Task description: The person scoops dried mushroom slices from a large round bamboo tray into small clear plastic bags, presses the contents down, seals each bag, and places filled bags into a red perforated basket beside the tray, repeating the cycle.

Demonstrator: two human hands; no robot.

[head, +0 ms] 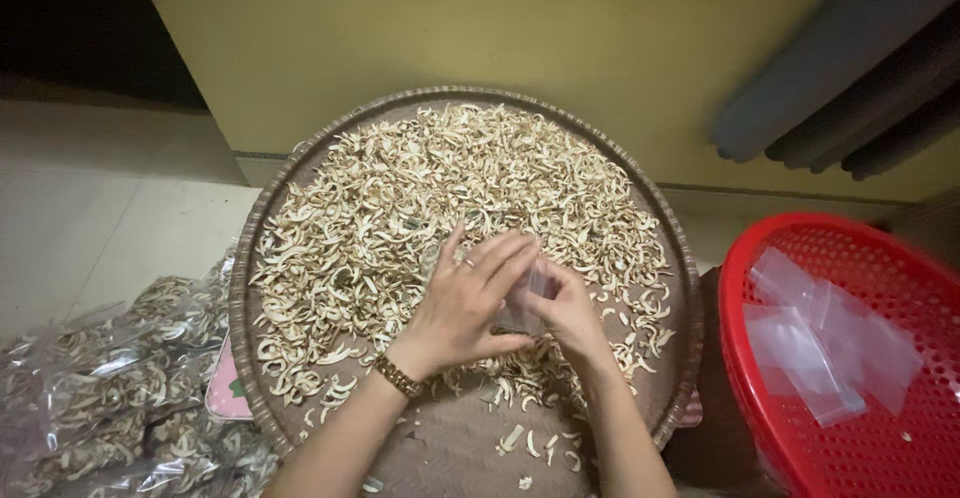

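Observation:
A large round woven tray (pixel 688 358) lies in front of me, covered with several pale, curled dried slices (pixel 400 198). Over its lower middle, my left hand (pixel 462 303) and my right hand (pixel 570 310) meet and together hold a small clear plastic bag (pixel 527 298). The left hand, with a ring and a gold bracelet at the wrist, covers most of the bag with its fingers stretched over it. My right hand pinches the bag from the right side. What is inside the bag is hidden.
A red perforated plastic basket (pixel 790 458) at the right holds several empty clear bags (pixel 835 343). Filled clear bags of dried slices (pixel 100 378) are piled on the floor at the left. A yellow wall (pixel 480 28) stands behind the tray.

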